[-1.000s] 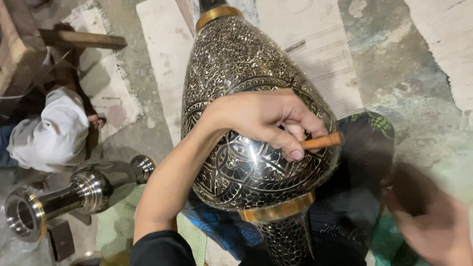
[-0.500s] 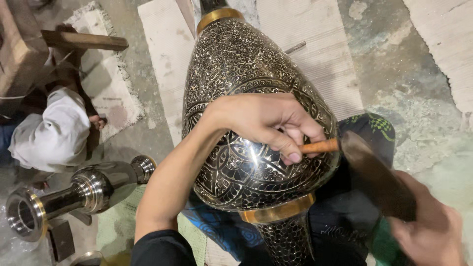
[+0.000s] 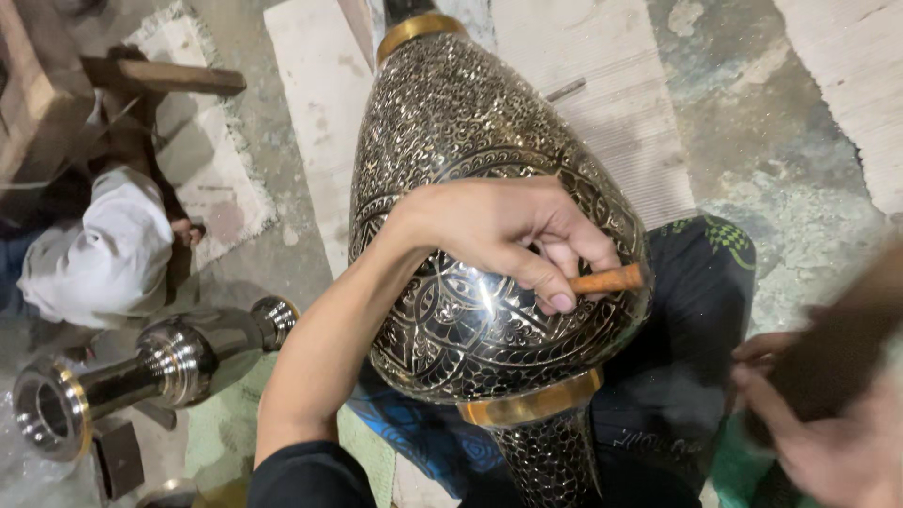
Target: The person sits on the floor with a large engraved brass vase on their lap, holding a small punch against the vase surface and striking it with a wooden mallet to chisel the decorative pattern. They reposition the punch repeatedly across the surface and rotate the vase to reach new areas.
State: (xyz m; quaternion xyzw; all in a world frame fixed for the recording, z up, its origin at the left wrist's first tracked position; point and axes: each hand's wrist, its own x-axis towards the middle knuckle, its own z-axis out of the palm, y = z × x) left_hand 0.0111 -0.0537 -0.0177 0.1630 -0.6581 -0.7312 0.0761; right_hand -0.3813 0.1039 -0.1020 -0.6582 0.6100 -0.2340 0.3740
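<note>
A large engraved metal vase, dark with silvery patterns and brass bands, lies tilted across my lap. My left hand rests on its belly and pinches a short orange-brown chisel whose tip is hidden under my fingers against the vase. My right hand is at the lower right, blurred, gripping a dark wooden mallet held away from the chisel.
A shiny metal vase neck piece lies on the floor at the left. Another person in a white shirt sits at the far left beside wooden furniture. Pale mats cover the concrete floor behind the vase.
The mallet in my right hand swung toward the chisel half a second ago and has now drawn back to the right. My left hand and the chisel stay in place.
</note>
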